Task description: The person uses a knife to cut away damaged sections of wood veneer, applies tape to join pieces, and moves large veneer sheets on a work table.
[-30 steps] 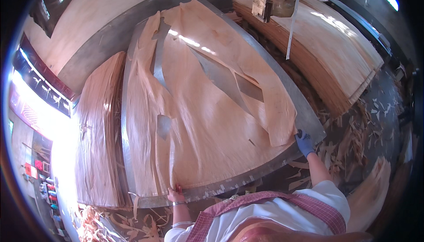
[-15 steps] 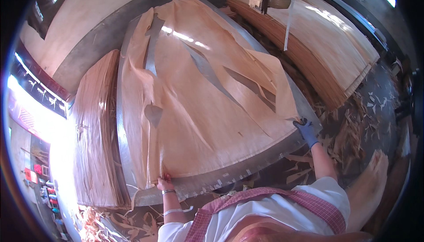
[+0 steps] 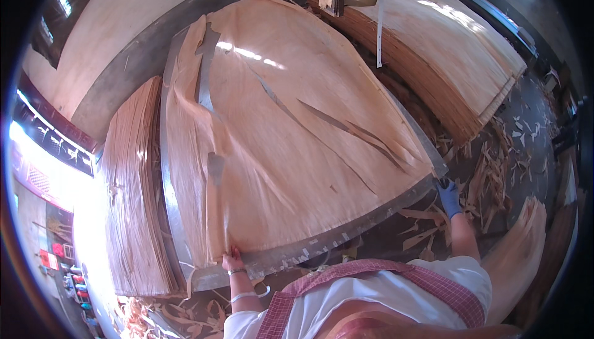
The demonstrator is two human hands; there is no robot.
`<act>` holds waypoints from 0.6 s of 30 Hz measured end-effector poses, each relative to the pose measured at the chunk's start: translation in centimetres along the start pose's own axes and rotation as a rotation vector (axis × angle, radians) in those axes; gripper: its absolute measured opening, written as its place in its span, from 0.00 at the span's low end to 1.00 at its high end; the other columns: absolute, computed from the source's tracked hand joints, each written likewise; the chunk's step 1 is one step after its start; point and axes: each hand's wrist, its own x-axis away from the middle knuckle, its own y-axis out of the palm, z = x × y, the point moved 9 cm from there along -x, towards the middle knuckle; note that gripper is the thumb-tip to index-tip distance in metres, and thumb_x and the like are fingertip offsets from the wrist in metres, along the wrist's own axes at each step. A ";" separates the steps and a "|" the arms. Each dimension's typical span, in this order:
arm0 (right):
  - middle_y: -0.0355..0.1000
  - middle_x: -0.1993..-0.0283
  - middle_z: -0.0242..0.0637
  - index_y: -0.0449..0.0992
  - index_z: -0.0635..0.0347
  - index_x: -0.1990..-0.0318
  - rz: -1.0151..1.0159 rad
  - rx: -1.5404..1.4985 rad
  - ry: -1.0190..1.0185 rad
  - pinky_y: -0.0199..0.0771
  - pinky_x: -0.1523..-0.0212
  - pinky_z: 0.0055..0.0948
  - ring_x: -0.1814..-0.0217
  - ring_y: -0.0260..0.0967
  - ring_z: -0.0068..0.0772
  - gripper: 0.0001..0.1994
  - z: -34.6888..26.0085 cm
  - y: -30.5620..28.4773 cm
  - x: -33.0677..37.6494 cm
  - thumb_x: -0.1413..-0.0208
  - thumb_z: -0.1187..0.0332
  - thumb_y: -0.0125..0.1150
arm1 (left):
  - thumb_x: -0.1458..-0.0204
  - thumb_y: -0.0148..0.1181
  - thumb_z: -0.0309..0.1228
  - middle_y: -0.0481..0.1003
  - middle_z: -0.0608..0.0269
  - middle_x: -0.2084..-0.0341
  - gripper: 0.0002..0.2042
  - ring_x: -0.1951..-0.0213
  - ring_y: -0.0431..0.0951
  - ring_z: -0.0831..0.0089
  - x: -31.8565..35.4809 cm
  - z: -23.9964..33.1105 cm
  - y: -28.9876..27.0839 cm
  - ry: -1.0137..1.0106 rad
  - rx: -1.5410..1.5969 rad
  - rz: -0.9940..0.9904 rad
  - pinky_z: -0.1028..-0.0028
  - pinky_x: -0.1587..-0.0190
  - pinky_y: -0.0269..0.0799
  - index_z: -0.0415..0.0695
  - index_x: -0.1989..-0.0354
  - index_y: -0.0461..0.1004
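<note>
Reaching wide nr veneer (image 3: 278, 165): L hand (image 3: 232, 260), R hand (image 3: 450, 199)

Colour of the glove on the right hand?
Blue; the glove shows best in the head view, the only view here.

the veneer sheet (image 3: 278, 147) was pale peach-tan, the counter (image 3: 297, 254) dull grey, the glove (image 3: 451, 199) blue and black, the shirt (image 3: 346, 289) white, the apron (image 3: 278, 315) maroon with a pale check.
</note>
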 end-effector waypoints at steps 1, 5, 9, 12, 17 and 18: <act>0.75 0.70 0.49 0.76 0.63 0.67 -0.021 0.079 0.002 0.71 0.65 0.42 0.68 0.72 0.55 0.23 0.6 0.4 0.7 0.49 0.48 0.66 | 0.37 0.47 0.36 0.78 0.51 0.63 0.18 0.64 0.80 0.62 0.0 0.2 -0.6 0.017 0.015 -0.009 0.72 0.68 0.80 0.31 0.52 0.68; 0.76 0.68 0.48 0.75 0.62 0.64 0.008 0.244 -0.059 0.73 0.64 0.44 0.65 0.74 0.54 0.23 -0.4 1.8 2.6 0.49 0.46 0.65 | 0.37 0.49 0.37 0.78 0.52 0.66 0.17 0.65 0.80 0.64 0.7 0.1 -1.5 0.013 0.003 0.029 0.73 0.68 0.80 0.31 0.53 0.69; 0.77 0.65 0.50 0.75 0.61 0.60 0.035 0.171 -0.125 0.75 0.60 0.46 0.61 0.75 0.55 0.26 -3.4 6.5 1.9 0.49 0.43 0.64 | 0.39 0.53 0.41 0.78 0.54 0.67 0.20 0.66 0.80 0.65 0.5 0.0 -1.4 0.012 0.017 -0.015 0.73 0.68 0.80 0.32 0.54 0.70; 0.77 0.62 0.50 0.71 0.60 0.50 -0.125 -0.023 -0.069 0.75 0.59 0.47 0.59 0.75 0.56 0.32 -9.0 10.7 1.1 0.50 0.41 0.63 | 0.41 0.58 0.42 0.78 0.55 0.67 0.20 0.65 0.80 0.66 1.3 0.6 -1.2 0.018 0.024 -0.068 0.73 0.68 0.80 0.35 0.55 0.71; 0.77 0.60 0.50 0.68 0.57 0.44 -0.176 0.158 -0.227 0.75 0.59 0.48 0.58 0.76 0.54 0.37 -15.7 14.3 2.1 0.51 0.36 0.60 | 0.43 0.62 0.38 0.78 0.55 0.67 0.17 0.64 0.80 0.67 1.2 1.1 -0.9 0.026 0.066 -0.209 0.73 0.67 0.80 0.38 0.54 0.71; 0.78 0.60 0.50 0.67 0.57 0.42 -0.279 0.179 -0.208 0.75 0.59 0.48 0.59 0.76 0.53 0.37 -16.3 15.2 2.4 0.51 0.36 0.59 | 0.43 0.61 0.37 0.78 0.55 0.66 0.16 0.64 0.80 0.67 1.0 1.3 -1.2 0.042 0.070 -0.209 0.73 0.67 0.80 0.38 0.54 0.71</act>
